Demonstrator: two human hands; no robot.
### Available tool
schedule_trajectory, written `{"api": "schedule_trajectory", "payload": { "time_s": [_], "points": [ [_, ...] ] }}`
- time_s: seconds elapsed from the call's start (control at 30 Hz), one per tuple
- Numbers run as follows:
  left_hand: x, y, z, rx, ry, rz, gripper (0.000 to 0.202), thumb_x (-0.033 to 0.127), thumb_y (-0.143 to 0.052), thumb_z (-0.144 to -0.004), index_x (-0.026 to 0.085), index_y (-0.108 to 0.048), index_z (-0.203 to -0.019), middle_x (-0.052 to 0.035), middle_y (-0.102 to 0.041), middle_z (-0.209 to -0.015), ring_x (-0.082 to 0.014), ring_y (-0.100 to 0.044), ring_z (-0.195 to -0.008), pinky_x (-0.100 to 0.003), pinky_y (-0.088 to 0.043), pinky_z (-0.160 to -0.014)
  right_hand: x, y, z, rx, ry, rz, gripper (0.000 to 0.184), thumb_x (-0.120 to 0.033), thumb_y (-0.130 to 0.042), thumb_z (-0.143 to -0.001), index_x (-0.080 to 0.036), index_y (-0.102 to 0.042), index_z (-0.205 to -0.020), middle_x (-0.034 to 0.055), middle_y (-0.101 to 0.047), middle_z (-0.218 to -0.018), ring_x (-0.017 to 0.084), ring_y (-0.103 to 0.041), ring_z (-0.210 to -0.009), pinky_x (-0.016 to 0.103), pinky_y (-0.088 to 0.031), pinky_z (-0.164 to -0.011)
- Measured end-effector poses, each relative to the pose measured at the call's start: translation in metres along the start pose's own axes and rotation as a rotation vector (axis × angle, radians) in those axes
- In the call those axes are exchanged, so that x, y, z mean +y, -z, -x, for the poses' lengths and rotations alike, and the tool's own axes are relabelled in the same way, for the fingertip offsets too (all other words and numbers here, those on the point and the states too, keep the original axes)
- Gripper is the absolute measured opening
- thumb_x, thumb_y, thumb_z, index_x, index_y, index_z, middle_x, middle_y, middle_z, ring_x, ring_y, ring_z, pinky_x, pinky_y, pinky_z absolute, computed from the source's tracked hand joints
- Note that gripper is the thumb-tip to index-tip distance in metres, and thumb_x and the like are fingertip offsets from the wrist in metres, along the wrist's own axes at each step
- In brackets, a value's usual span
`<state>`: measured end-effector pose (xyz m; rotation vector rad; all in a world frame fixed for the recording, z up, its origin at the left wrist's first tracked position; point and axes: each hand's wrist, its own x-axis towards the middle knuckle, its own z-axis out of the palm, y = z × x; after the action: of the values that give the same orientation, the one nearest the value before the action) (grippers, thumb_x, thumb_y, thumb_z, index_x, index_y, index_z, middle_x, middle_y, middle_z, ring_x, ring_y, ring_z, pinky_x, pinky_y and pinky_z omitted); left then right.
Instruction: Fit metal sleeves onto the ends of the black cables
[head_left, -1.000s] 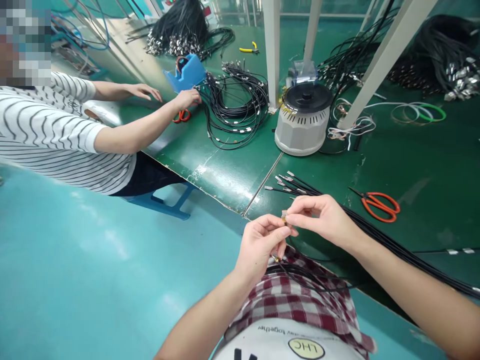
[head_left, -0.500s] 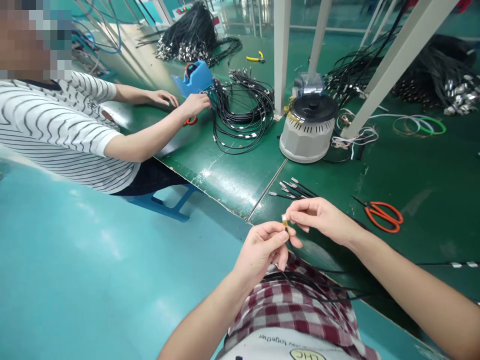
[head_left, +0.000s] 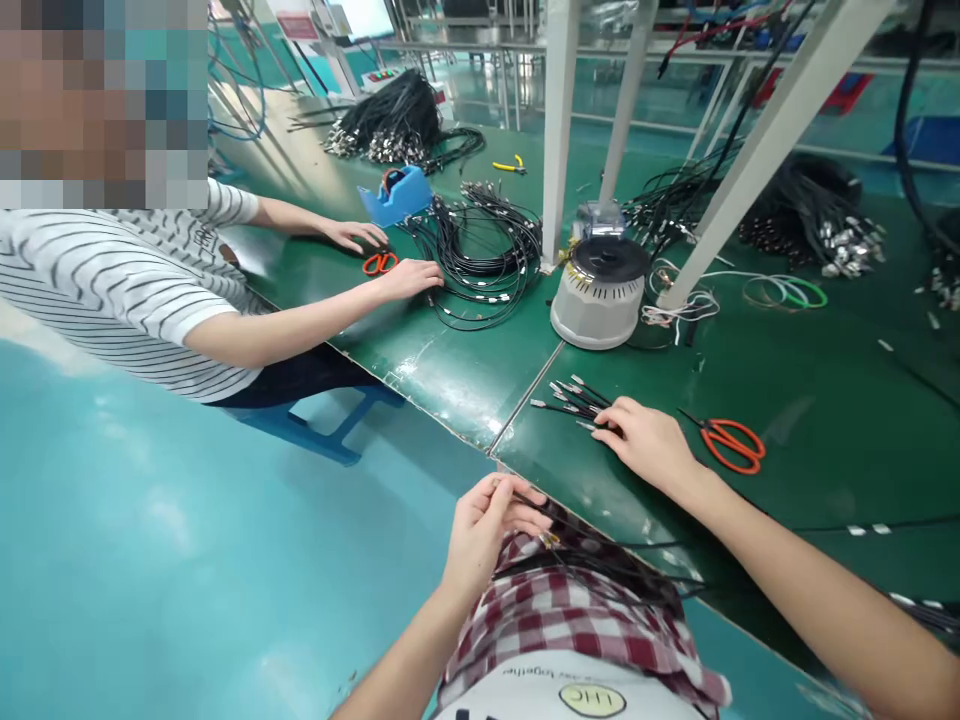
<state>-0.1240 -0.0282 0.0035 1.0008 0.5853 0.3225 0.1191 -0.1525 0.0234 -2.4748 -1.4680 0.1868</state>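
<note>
My left hand [head_left: 491, 520] is over my lap at the table's front edge, thumb and index finger closed on a thin black cable [head_left: 559, 517] that runs off to the right. Below those fingers, a small yellowish cable end [head_left: 551, 540] hangs above the checked cloth. On the table, my right hand [head_left: 646, 440] reaches to a bunch of black cables with silver connectors [head_left: 574, 388]. Its thumb and fingers close around a cable there, their tips partly hidden. Orange-handled scissors [head_left: 733, 446] lie just right of this hand.
A grey round device with a black top [head_left: 598, 295] stands behind the cable bunch, beside white posts [head_left: 559, 140]. At left, a co-worker in a striped shirt [head_left: 150, 300] has both hands near coiled black cables [head_left: 487, 245] and a blue tape dispenser [head_left: 397, 195].
My right hand has left the connector at my left hand and moved to the cable bunch on the table. My left hand has lowered toward my lap. The view has tilted up.
</note>
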Motion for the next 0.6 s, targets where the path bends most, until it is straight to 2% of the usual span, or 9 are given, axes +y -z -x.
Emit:
{"api": "schedule_trajectory", "payload": {
  "time_s": [0.1, 0.2, 0.27, 0.33, 0.4, 0.43, 0.47, 0.5, 0.6],
  "points": [
    [-0.025, 0.018, 0.004, 0.104, 0.019, -0.171, 0.045, 0.051, -0.058, -0.093, 0.007, -0.061, -0.1, -0.0113, -0.066, -0.081, -0.0149, -0.061, -0.059, -0.025, -0.046, -0.055, -0.006, -0.005, 0.005, 0.003, 0.022, 0.13, 0.032, -0.04, -0.045, -0.1, -0.02, -0.07, -0.103, 0.006, -0.064, -0.105, 0.021, -0.06, -0.086, 0.036, -0.033, -0.072],
    [-0.048, 0.038, 0.008, 0.114, 0.088, -0.31, 0.05, 0.056, -0.059, -0.091, 0.007, -0.064, -0.099, -0.0018, -0.052, -0.061, -0.0092, -0.042, -0.049, -0.021, -0.032, -0.048, -0.009, -0.002, 0.012, -0.001, 0.005, 0.128, 0.028, -0.035, -0.047, -0.099, -0.017, -0.068, -0.1, 0.0082, -0.063, -0.105, 0.024, -0.059, -0.089, 0.037, -0.03, -0.072],
    [-0.053, 0.047, 0.012, 0.149, 0.03, -0.439, 0.049, 0.054, -0.063, -0.088, 0.008, -0.064, -0.104, -0.0046, -0.057, -0.075, -0.0109, -0.045, -0.058, -0.022, -0.036, -0.054, -0.009, 0.003, 0.02, -0.003, -0.02, 0.095, 0.026, -0.032, -0.046, -0.1, -0.016, -0.066, -0.097, 0.0081, -0.063, -0.104, 0.023, -0.059, -0.09, 0.036, -0.03, -0.07],
    [-0.047, 0.049, 0.016, 0.272, -0.177, -0.676, 0.048, 0.047, -0.069, -0.085, 0.012, -0.062, -0.118, -0.0085, -0.058, -0.097, -0.0153, -0.051, -0.077, -0.025, -0.042, -0.067, -0.011, 0.01, 0.031, -0.011, -0.036, 0.034, 0.024, -0.031, -0.044, -0.1, -0.018, -0.064, -0.098, 0.0051, -0.064, -0.101, 0.019, -0.059, -0.087, 0.033, -0.033, -0.07],
    [-0.031, 0.038, 0.018, 0.351, -0.417, -0.878, 0.045, 0.039, -0.069, -0.087, 0.017, -0.06, -0.125, -0.0099, -0.055, -0.109, -0.018, -0.051, -0.093, -0.027, -0.043, -0.077, -0.016, 0.016, 0.043, -0.052, -0.041, -0.118, 0.023, -0.035, -0.044, -0.101, -0.02, -0.061, -0.1, 0.0003, -0.065, -0.095, 0.013, -0.058, -0.08, 0.029, -0.037, -0.069],
    [-0.022, 0.027, 0.017, 0.324, -0.485, -0.898, 0.037, 0.035, -0.066, -0.09, 0.018, -0.061, -0.122, -0.0094, -0.054, -0.108, -0.0177, -0.051, -0.095, -0.027, -0.042, -0.079, -0.019, 0.019, 0.049, -0.083, -0.045, -0.241, 0.023, -0.037, -0.045, -0.101, -0.02, -0.061, -0.099, -0.0013, -0.065, -0.092, 0.011, -0.057, -0.077, 0.026, -0.039, -0.068],
    [-0.013, 0.013, 0.015, 0.226, -0.516, -0.855, 0.027, 0.033, -0.063, -0.092, 0.017, -0.064, -0.114, -0.0085, -0.056, -0.104, -0.0164, -0.052, -0.093, -0.027, -0.042, -0.082, -0.023, 0.021, 0.056, -0.115, -0.052, -0.378, 0.023, -0.038, -0.046, -0.1, -0.02, -0.06, -0.099, -0.002, -0.065, -0.09, 0.011, -0.056, -0.075, 0.025, -0.04, -0.067],
    [-0.005, -0.003, 0.011, 0.119, -0.484, -0.759, 0.022, 0.032, -0.061, -0.093, 0.017, -0.066, -0.109, -0.0076, -0.058, -0.1, -0.0151, -0.054, -0.09, -0.027, -0.043, -0.081, -0.026, 0.023, 0.062, -0.143, -0.063, -0.514, 0.023, -0.04, -0.048, -0.099, -0.02, -0.06, -0.098, -0.0018, -0.065, -0.088, 0.01, -0.055, -0.075, 0.024, -0.041, -0.067],
    [0.008, -0.054, -0.011, -0.138, -0.23, -0.286, 0.035, 0.035, -0.066, -0.09, 0.014, -0.062, -0.119, -0.0067, -0.062, -0.09, -0.0117, -0.053, -0.07, -0.026, -0.044, -0.067, -0.03, 0.027, 0.076, -0.163, -0.106, -0.77, 0.025, -0.042, -0.052, -0.097, -0.018, -0.06, -0.097, 0.0, -0.063, -0.086, 0.011, -0.055, -0.073, 0.025, -0.041, -0.065]
  ]
}}
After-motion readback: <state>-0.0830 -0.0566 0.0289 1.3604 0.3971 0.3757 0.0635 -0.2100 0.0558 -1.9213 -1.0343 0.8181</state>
